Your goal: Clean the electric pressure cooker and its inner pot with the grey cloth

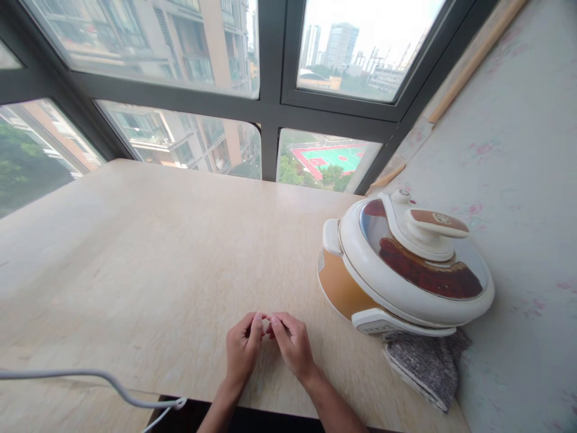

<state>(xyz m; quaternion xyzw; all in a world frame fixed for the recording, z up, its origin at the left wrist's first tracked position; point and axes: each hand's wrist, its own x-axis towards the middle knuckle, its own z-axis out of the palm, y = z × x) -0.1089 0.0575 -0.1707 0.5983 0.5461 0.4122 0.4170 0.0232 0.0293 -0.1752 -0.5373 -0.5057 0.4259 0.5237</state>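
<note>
Both hands are low in the middle of the head view, over the front part of the beige marble-patterned counter (180,258). My left hand (243,346) has its fingers curled in, with the thumb pressed against the index finger. Beside it, my right hand (291,343) is curled the same way, and the fingertips of the two hands meet or nearly meet. Whatever may be between the fingers is too small or hidden to make out. The nearest object is the cooker, to the right of my right hand.
A large white and orange electric cooker (351,288) with a lid stands at the right, by the papered wall (532,210). A grey cloth (424,367) lies partly under it. A grey cable (90,374) crosses the lower left. Windows with dark frames (270,90) rise behind.
</note>
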